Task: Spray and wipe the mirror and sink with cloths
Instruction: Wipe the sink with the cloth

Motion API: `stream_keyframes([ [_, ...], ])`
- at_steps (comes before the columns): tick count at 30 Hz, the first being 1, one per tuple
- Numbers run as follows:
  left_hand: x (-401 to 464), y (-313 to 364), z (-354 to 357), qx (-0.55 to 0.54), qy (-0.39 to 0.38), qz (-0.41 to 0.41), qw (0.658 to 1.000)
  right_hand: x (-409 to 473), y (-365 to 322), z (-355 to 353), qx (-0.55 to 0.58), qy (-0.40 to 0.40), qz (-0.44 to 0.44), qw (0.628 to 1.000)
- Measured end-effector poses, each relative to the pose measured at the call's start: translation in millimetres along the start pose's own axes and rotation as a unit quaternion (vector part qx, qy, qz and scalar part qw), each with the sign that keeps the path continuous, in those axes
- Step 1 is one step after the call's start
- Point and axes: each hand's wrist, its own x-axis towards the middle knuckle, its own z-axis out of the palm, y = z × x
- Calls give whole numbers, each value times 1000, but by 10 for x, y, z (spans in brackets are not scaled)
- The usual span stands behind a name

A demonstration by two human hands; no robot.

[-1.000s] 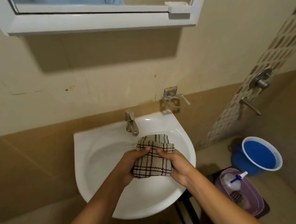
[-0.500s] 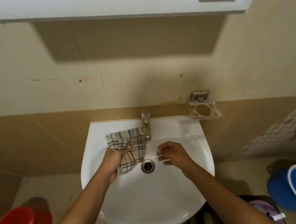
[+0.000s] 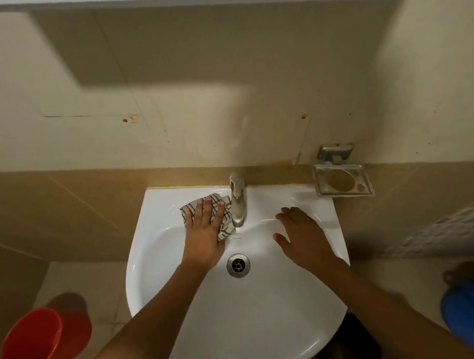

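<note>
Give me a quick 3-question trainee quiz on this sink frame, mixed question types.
1. True or false: the left hand presses the checked cloth flat on the sink ledge, left of the tap.
2. Where is the right hand?
A. gripping the tap
B. open on the sink's right side, holding nothing
C. in the soap dish
3. Fill in: the bucket on the floor left of the sink is ____.

Key: 1 true; 2 B; 3 red.
</note>
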Motion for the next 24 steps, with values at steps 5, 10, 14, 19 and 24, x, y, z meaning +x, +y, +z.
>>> stream_keyframes([
  [5, 53, -41, 68, 43, 10, 69, 997, 8, 101, 138, -90, -20, 2, 996],
  [10, 212, -369, -103, 70, -18, 133, 988, 22, 110, 227, -68, -47, 26, 996],
  [14, 256, -775, -251, 97, -40, 163, 981, 15, 128, 230, -60, -56, 33, 996],
  [19, 14, -1294, -321, 63, -13, 95, 993, 14, 75, 265, -53, -45, 52, 996],
  [24, -258, -1459, -331, -20, 22, -19, 999, 13, -17, 254, -52, -38, 80, 995],
])
